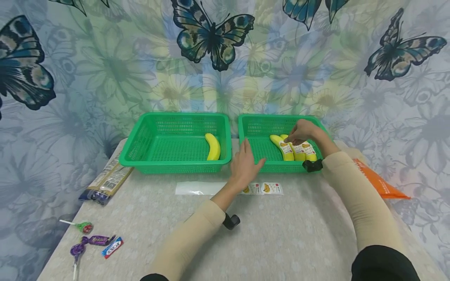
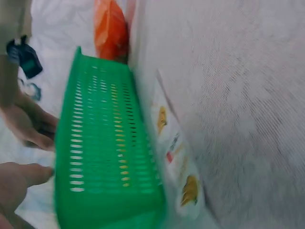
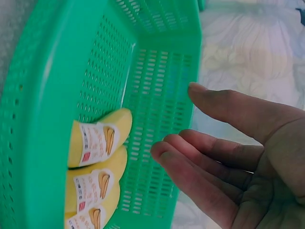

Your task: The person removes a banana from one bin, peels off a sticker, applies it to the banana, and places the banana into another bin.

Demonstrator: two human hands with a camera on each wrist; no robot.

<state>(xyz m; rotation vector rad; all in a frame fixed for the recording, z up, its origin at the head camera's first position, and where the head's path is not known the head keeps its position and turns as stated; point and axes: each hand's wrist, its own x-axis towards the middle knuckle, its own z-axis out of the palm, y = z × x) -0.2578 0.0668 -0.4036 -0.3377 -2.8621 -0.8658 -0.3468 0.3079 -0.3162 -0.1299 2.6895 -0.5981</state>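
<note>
My right hand (image 1: 305,130) hovers over the right green basket (image 3: 186,62), fingers slightly bent with nothing between them. Below it, labelled bananas (image 3: 97,143) lie side by side in that basket; each shows a white sticker (image 3: 93,188) with a banana picture. At the near left corner of the same basket is my left hand (image 1: 245,166), its fingers straight and thumb spread; whether it touches the rim I cannot tell. One banana (image 1: 213,147) without a visible sticker lies in the left green basket (image 1: 172,166). In front lies a sticker strip (image 1: 200,188), partly covered by my left forearm.
A gold and navy packet (image 1: 109,179) lies beside the left basket. At the front left are a green lollipop (image 1: 84,227), a purple lollipop (image 1: 77,249), a purple-wrapped sweet (image 1: 99,240) and a small blue-and-red packet (image 1: 112,248). An orange bag (image 1: 377,183) lies beyond my right forearm.
</note>
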